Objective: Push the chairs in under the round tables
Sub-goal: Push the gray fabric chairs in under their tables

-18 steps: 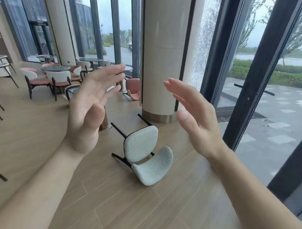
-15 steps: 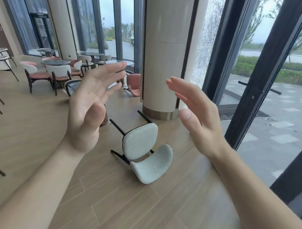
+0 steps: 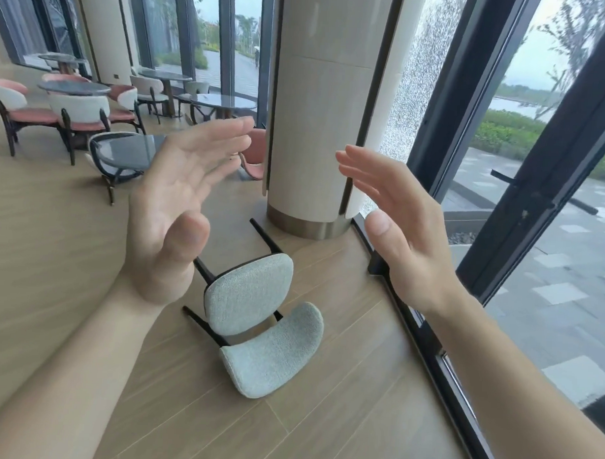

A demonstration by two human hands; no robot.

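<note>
Farthest left, pink-seated chairs with cream padded backs and dark wooden legs (image 3: pixel 77 113) crowd a round dark-topped table (image 3: pixel 74 87), their fabric looking soft and nubbly. Nearer, a round table with a smooth grey glass top and curved dark legs (image 3: pixel 125 152) stands on the pale wood-plank floor (image 3: pixel 46 254), partly hidden behind the person's raised left hand (image 3: pixel 173 207). That hand is spread, palm turned inward, fingers loosely fanned and the thumb forward, gripping nothing. Just below and between the two hands, a grey chair with a rounded boucle seat and back and thin black legs (image 3: pixel 257 317) lies tipped over on the floor, its legs pointing away toward the base of a wide cream cylindrical column with a brushed metal band (image 3: pixel 315 126); it is well apart from the glass-topped table. Behind the column edge a salmon-coloured shell chair (image 3: pixel 255 155) shows in part. To the right, the right hand (image 3: pixel 402 226) is also held up empty, fingers straight and slightly parted, palm facing the left one. Beyond it run black metal window frames (image 3: pixel 523 161) and speckled glass. No writing or labels can be read anywhere.
</note>
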